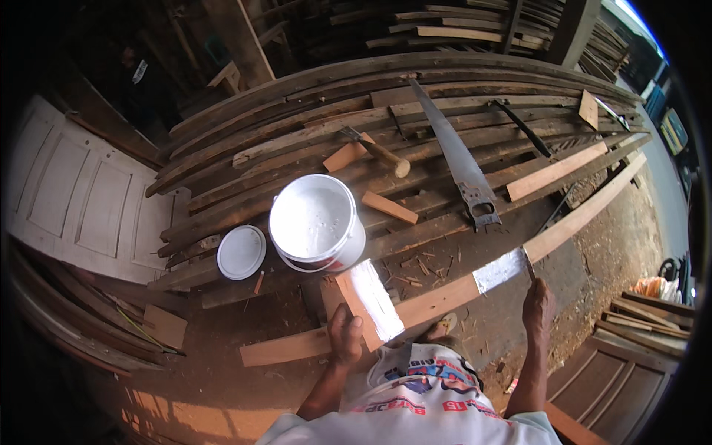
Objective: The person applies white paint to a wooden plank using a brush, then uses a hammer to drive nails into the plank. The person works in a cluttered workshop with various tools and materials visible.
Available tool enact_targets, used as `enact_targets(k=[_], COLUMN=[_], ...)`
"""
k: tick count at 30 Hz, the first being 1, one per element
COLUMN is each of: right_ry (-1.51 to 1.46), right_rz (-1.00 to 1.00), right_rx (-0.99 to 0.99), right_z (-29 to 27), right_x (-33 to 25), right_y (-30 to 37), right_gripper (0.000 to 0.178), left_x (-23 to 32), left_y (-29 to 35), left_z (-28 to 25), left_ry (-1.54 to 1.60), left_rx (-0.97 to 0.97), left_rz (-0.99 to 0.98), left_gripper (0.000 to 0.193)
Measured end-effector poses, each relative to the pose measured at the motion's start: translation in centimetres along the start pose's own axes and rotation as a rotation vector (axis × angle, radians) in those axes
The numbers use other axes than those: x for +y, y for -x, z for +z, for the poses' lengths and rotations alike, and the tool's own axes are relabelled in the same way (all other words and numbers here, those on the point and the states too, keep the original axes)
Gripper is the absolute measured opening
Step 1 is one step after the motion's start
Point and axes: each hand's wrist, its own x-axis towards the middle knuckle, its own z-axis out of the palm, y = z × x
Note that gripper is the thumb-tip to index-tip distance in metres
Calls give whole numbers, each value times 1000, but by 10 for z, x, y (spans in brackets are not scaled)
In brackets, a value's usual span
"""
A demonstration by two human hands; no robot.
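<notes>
My left hand (344, 334) grips a short wooden board (356, 289), thumb on its face. Thick white paste or paint coats the board's right side. My right hand (539, 300) is closed round a thin tool (529, 268), whose tip meets the end of a white-coated patch (500, 271) on a long wooden plank (437, 305). Whether it is a brush or a scraper I cannot tell. That plank runs from lower left to upper right in front of me, passing beneath the short board. Just beyond the board stands an open white bucket (356, 241) holding white material.
The bucket's white lid (241, 253) lies left of it. On the stacked beams (311, 141) rest a handsaw (456, 159), a wooden-handled hammer (389, 158), a dark tool (523, 127) and wood offcuts (389, 207). A white panel door (78, 185) leans at left; a brown one (612, 386) is at lower right.
</notes>
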Motion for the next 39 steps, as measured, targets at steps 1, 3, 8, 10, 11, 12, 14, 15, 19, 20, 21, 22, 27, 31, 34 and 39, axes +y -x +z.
enact_targets(k=[1, 3, 8, 10, 11, 12, 14, 15, 19, 20, 21, 22, 27, 31, 34, 39], right_ry=[7, 8, -22, -22, -9, 3, -4, -6, -6, -2, 1, 7, 13, -44, -62, 12], right_rz=[-2, 1, -23, -12, -22, -31, -81, -102, -49, -66, -81, -100, -62, -159, -95, -26], right_rx=[18, 23, -36, -23, -8, 8, 6, 4, 33, 66, 97, 64, -39, 25, -7, -19], right_z=[6, 13, 10, 15, 11, 10, 9, 7, 10, 8, 7, 8, -4, -7, -14, -12], right_x=[4, 10, 2, 8, 8, 5, -5, -8, 3, 4, 3, 0, -13, -37, -51, -18], right_y=[6, 13, -7, -9, -1, 1, -6, -7, -13, -7, -3, -3, -3, 0, -5, -7], right_gripper=[19, 18, 19, 20, 20, 20, 20, 20, 21, 21, 21, 21, 21, 23, 23, 22], left_x=[-3, -5, 13, 12, 11, 11, 13, 13, 14, 14, 16, 18, 9, -12, -16, -10], left_y=[0, -3, 5, 2, 2, 1, 2, 3, 6, 7, 7, 6, -2, -1, 0, -5], left_z=[-5, 0, -6, 1, 4, 5, 5, 4, -3, -3, -3, -6, 0, -1, -1, 4], left_ry=[-82, -48, -52, -33, -23, -21, -17, -17, -41, -47, -40, -34, -3, 29, 9, -3], left_rx=[-16, -36, -48, -30, -21, -18, -19, -27, -39, -39, -41, -45, -46, -62, -35, -82], left_rz=[26, 33, -25, 16, 33, 27, 10, 3, 15, 22, 2, -18, 20, -11, 81, 102], left_gripper=[42, 36, 33, 34, 35, 35, 36, 36, 37, 38, 37, 37, 37, 57, 67, 66])
